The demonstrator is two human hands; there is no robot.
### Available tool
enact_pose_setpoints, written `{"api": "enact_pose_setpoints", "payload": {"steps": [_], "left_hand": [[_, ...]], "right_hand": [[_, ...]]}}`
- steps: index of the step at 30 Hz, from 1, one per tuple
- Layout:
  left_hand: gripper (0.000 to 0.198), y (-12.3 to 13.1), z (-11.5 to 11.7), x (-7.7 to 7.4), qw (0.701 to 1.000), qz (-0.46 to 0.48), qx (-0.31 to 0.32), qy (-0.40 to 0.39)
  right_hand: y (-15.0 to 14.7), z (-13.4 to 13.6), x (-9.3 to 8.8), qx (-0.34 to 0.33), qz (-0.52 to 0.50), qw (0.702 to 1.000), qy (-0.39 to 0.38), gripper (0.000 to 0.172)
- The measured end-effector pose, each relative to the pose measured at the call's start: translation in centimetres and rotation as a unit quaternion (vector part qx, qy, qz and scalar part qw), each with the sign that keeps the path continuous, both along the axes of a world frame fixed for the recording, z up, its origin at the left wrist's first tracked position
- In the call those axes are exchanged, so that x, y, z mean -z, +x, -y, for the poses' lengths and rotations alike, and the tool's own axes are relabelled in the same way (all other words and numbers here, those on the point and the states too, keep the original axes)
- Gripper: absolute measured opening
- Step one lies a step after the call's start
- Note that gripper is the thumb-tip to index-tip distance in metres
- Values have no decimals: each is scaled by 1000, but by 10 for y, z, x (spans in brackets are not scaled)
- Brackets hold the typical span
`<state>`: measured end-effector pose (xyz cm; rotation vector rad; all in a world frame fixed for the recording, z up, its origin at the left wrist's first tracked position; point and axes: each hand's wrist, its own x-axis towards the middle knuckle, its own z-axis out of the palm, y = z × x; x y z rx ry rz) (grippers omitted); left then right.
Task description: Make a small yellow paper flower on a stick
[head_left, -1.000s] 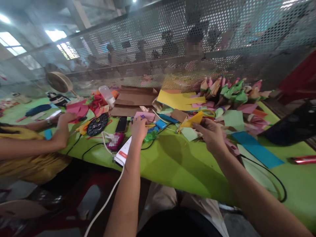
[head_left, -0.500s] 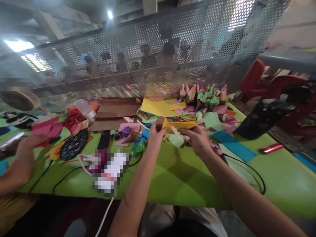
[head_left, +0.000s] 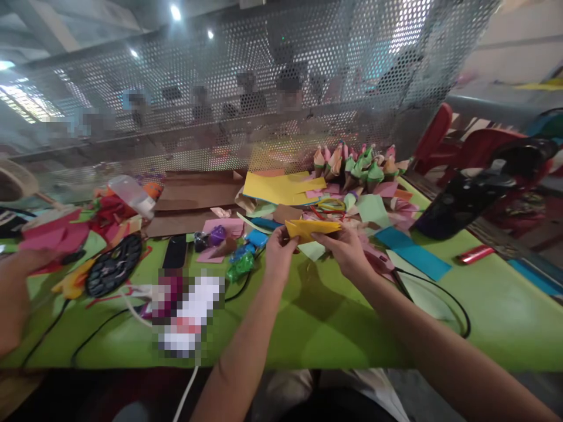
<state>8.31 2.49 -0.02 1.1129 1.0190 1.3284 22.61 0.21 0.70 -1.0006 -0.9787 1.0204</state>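
Note:
Between my two hands, above the green table (head_left: 308, 334), is a folded piece of yellow paper (head_left: 303, 230). My left hand (head_left: 280, 249) pinches its left end, thumb in front. My right hand (head_left: 345, 249) grips the right end, with the thumb pressed on the near side. Behind the paper lie a brown paper piece (head_left: 288, 213) and a larger yellow sheet (head_left: 277, 187). A pale green paper piece (head_left: 312, 250) rests just below my right fingers.
Small paper cones (head_left: 363, 164) stand in a cluster at the back. A black tumbler (head_left: 466, 196) leans on the right by a blue paper strip (head_left: 413, 252). Phones, cables (head_left: 457, 305) and a black palette-like tray (head_left: 115, 266) lie about. Another person's arm (head_left: 17, 293) reaches in at left.
The yellow paper, raised in a peak at its left end before, is now flatter and folded over, with my hands a little closer together. The view has shifted slightly right.

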Motion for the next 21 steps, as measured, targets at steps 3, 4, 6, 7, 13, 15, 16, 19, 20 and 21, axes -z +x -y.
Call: {"api": "enact_pose_setpoints", "payload": {"steps": [3, 4, 6, 7, 13, 15, 16, 19, 20, 21], "left_hand": [[27, 2, 3, -1, 1000, 18, 2, 3], [27, 3, 4, -1, 1000, 22, 3, 2], [26, 3, 6, -2, 1000, 26, -1, 2], [25, 3, 6, -3, 1000, 24, -5, 2], [22, 3, 6, -3, 1000, -1, -20, 21], [22, 4, 6, -2, 1000, 2, -21, 19], [23, 4, 6, -2, 1000, 5, -20, 16], [27, 6, 8, -3, 1000, 18, -10, 5], [29, 6, 8, -3, 1000, 24, -7, 1], [30, 7, 9, -4, 1000, 31, -3, -3]], "right_hand": [[0, -1, 1, -2, 8, 1000, 7, 37], [0, -1, 1, -1, 12, 1000, 6, 37], [1, -2, 2, 4, 20, 1000, 2, 38], [1, -2, 2, 7, 22, 1000, 1, 39], [3, -4, 7, 57, 55, 997, 20, 38], [3, -3, 8, 61, 77, 995, 29, 35], [3, -3, 8, 64, 90, 993, 32, 34], [3, -2, 9, 96, 138, 984, 51, 29], [4, -1, 9, 109, 152, 981, 60, 28], [4, -1, 9, 118, 161, 977, 67, 26]]}}
